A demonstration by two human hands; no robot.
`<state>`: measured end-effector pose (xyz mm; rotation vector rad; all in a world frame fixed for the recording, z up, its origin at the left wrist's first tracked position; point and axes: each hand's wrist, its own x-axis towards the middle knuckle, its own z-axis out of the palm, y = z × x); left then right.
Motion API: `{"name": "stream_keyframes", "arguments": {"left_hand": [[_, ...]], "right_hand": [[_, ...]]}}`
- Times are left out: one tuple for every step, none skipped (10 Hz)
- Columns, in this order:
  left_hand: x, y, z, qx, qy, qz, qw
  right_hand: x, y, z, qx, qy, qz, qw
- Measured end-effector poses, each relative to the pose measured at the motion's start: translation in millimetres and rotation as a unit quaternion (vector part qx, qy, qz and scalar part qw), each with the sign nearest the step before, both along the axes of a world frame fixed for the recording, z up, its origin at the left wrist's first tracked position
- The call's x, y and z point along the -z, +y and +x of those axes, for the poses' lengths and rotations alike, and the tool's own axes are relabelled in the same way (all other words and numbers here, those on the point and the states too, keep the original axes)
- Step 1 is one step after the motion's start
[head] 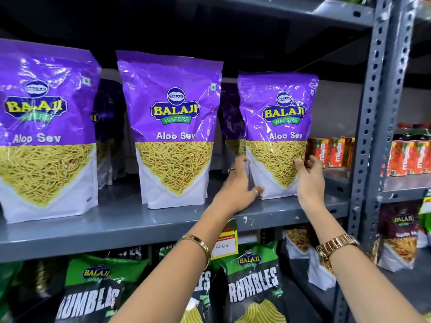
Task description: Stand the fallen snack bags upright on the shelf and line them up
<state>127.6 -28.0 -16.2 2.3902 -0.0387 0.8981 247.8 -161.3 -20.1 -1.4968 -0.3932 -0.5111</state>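
I see a grey steel shelf (140,220) with three purple Aloo Sev bags standing along its front. The left bag (44,136) and the middle bag (172,136) stand upright, each with more purple bags in the dark behind it. A slotted grey post (377,113) rises just right of the row, and beyond it sit orange juice cartons (331,151) on the next shelving. A yellow price tag (225,243) hangs from the shelf edge between my forearms. Below, green and black Rumbles bags (254,287) fill the lower level. Nothing stands between my hands and the right bag (278,136).

That bag stands at the right end of the row, set a little further back than the other two, its white base on the shelf. My left hand (240,185) lies flat against its lower left edge, fingers spread, thumb touching the bottom corner. My right hand (309,178) is at its lower right edge, fingertips touching the bag, the other fingers curled loosely. So both hands are open and cup the bag from either side; neither is clenched around it.

The bag's long axis runs vertical, sealed top up, printed face toward me, leaning very slightly left at the top.
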Motion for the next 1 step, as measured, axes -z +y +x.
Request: {"name": "stream_keyframes", "arguments": {"left_hand": [[-3.0, 1.4, -12.8, -0.061, -0.096, 0.053, 0.992]], "right_hand": [[0.7, -1.1, -15.5, 0.083, -0.096, -0.059, 0.990]]}}
